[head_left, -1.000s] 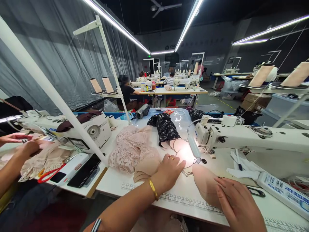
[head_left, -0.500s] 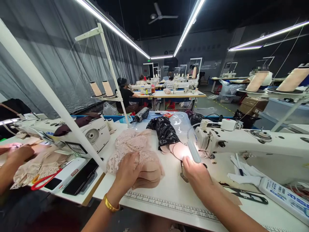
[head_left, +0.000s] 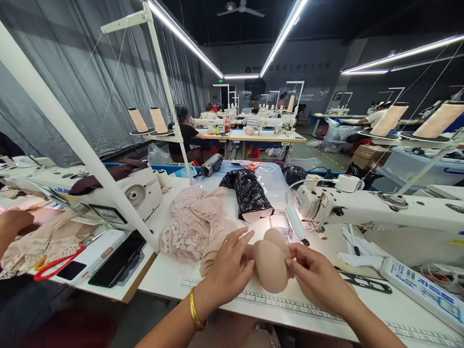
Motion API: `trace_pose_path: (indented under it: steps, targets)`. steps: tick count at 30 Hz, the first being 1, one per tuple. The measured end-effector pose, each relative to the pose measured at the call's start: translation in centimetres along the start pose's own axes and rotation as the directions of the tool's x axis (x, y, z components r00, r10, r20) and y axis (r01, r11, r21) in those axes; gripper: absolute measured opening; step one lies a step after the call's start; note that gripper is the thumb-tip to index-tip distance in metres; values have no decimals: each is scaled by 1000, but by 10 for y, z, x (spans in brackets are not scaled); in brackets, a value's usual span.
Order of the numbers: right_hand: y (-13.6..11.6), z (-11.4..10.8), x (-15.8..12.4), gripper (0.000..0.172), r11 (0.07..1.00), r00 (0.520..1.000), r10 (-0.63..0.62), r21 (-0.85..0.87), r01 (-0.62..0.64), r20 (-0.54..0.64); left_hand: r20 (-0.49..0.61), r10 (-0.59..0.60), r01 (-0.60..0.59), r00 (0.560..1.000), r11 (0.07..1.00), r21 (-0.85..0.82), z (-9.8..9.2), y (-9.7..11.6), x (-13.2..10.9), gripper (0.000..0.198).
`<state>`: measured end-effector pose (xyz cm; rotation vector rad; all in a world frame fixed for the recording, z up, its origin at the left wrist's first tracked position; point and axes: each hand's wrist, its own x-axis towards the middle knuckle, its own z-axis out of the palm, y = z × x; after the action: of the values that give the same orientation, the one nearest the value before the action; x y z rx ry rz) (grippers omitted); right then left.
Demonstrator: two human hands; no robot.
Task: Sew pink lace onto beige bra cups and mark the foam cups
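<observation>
Above the ruler point(head_left: 290, 306) on the white table point(head_left: 165, 274), I see 2 overlapping beige cups point(head_left: 271, 270), the right hand point(head_left: 319, 278) nearly closed, pinching an edge. The left hand point(head_left: 230, 268) is half open beside them; whether it grips anything, I cannot tell.

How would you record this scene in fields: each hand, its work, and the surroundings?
Left hand: beside two beige pads, grip unclear
Right hand: pinching the pads' right edge
Pads: overlapping
Lace: heaped left of the pads
Black bag: beyond the pads
Sewing machine: white, on the right
Ruler: along the near side
</observation>
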<state>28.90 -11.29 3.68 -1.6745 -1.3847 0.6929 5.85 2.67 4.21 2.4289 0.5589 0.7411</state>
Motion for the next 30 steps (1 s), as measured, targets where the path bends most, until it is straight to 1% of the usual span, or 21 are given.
trace_pose_path:
  steps: [1,2,3,5,6,7,9,11,12,14,16,17,19,20,23,25,26,27,28,29,30]
  targets:
    - [1,-3,-6,33,975,998,38,219,-46,41,58,-21,23,998,999,-37,0,5,5,72]
    - [2,-6,-12,37,916,995,67,390,-91,76,127,-44,56,991,995,-86,0,9,11,77]
    - [4,-8,-16,40,861,991,91,492,-126,96,205,-66,96,977,985,-143,0,14,16,80]
    - [7,-10,-22,45,794,987,143,588,-158,73,355,-81,171,931,958,-232,3,21,24,84]
    - [7,-11,-25,47,785,985,166,600,-155,38,401,-73,182,913,954,-239,7,25,26,86]
    - [8,-12,-27,49,792,983,186,592,-147,-4,422,-57,161,905,963,-215,11,28,27,88]
    - [7,-15,-29,50,826,973,214,548,-135,-83,417,-17,58,909,995,-85,24,32,23,90]
    - [7,-19,-32,50,851,962,236,507,-138,-134,402,-10,-24,915,997,78,37,32,15,85]
    - [8,-22,-34,50,856,955,255,494,-150,-151,403,-24,-40,915,988,149,43,31,11,75]
    - [11,-29,-40,51,858,941,291,482,-178,-171,407,-73,-40,911,964,262,52,28,4,44]
    - [20,-38,-47,52,874,935,303,445,-196,-183,413,-91,-48,906,948,314,55,25,1,16]
    - [25,-43,-50,53,890,935,300,408,-204,-186,416,-78,-60,906,949,310,53,23,1,11]
    - [39,-51,-56,53,926,931,296,302,-226,-213,397,-11,-96,918,964,248,47,22,4,17]
    - [45,-55,-58,52,942,924,294,241,-236,-243,366,33,-116,930,972,205,42,22,6,20]
    - [62,-63,-57,46,970,903,235,24,-243,-359,196,149,-171,969,980,99,30,23,11,24]
    - [68,-65,-55,42,963,892,191,-99,-252,-410,78,218,-224,973,972,75,29,24,13,26]
    - [69,-65,-55,41,952,880,183,-144,-270,-439,49,257,-260,965,963,77,32,24,13,28]
    - [68,-63,-57,42,939,858,183,-172,-297,-481,49,294,-297,955,951,89,37,24,12,30]
    - [66,-61,-62,44,926,825,165,-202,-318,-541,79,321,-328,944,938,109,43,23,10,31]
    - [63,-56,-68,45,916,792,110,-248,-315,-601,129,328,-345,936,929,136,50,22,8,32]
    - [59,-50,-77,44,910,777,19,-312,-274,-629,187,314,-345,931,924,166,56,21,6,32]
